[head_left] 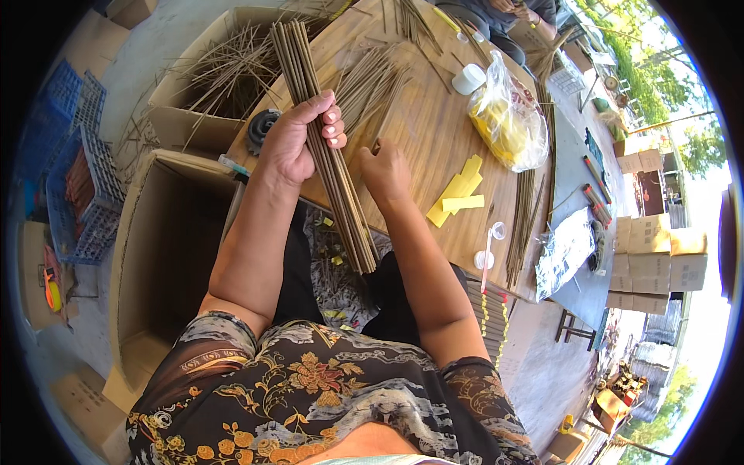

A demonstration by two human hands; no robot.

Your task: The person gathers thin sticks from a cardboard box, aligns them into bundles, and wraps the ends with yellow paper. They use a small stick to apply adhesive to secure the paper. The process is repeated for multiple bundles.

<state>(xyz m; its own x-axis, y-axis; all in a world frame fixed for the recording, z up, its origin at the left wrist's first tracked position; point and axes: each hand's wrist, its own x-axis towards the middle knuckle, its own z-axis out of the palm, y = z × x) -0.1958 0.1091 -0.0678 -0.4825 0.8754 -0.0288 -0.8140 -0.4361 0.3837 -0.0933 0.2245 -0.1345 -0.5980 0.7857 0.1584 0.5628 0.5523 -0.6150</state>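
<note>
My left hand is wrapped round a thick bundle of thin brown sticks. The bundle tilts, its upper end over the table's edge and its lower end above my lap. Just right of it, apart from the bundle, my right hand is closed over the wooden table; whatever its fingers may pinch is hidden. Beyond both hands, loose sticks lie spread on the table. Yellow paper strips lie to the right of my right hand.
A clear bag of yellow material and a white jar stand on the table. Open cardboard boxes and blue crates are at left. Another person sits at the far side. Sticks line the right edge.
</note>
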